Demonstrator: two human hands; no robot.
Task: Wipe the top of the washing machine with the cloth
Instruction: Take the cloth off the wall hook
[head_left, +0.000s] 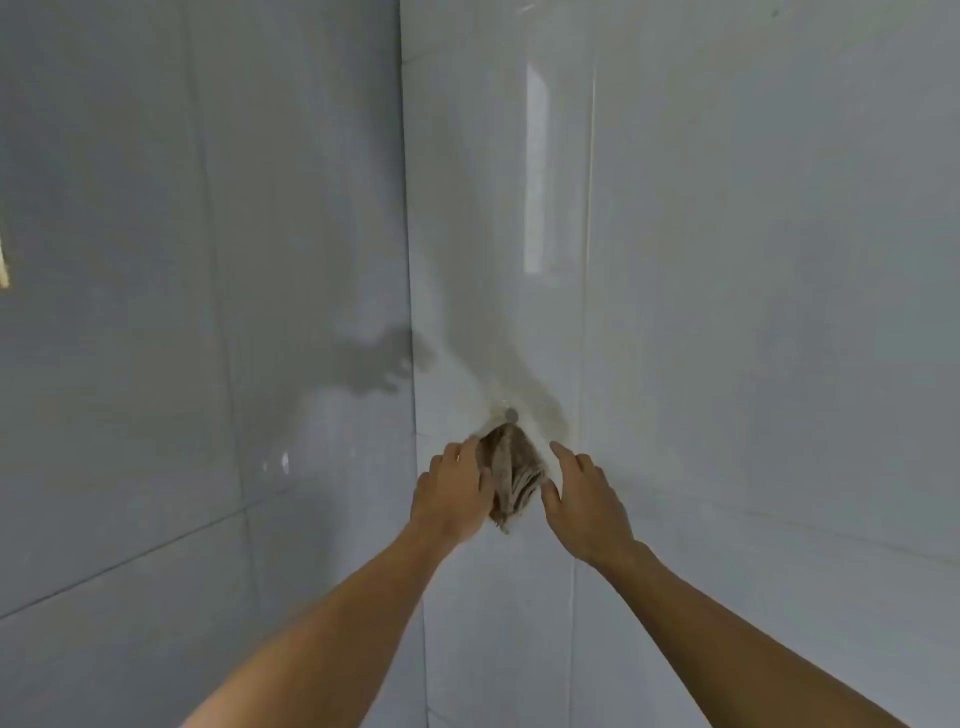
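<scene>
A brown striped cloth (511, 475) hangs bunched from a small round hook (511, 414) on the tiled wall, just right of the room corner. My left hand (452, 491) touches the cloth's left edge, fingers curled against it. My right hand (584, 496) is at the cloth's right side, thumb near the fabric and fingers spread. Whether either hand grips the cloth is unclear. The washing machine is not in view.
Two glossy pale grey tiled walls meet at a vertical corner (410, 260) in the middle of the view. A pale stain (524, 387) spreads on the tile around the hook. A thin cream object (4, 260) shows at the far left edge.
</scene>
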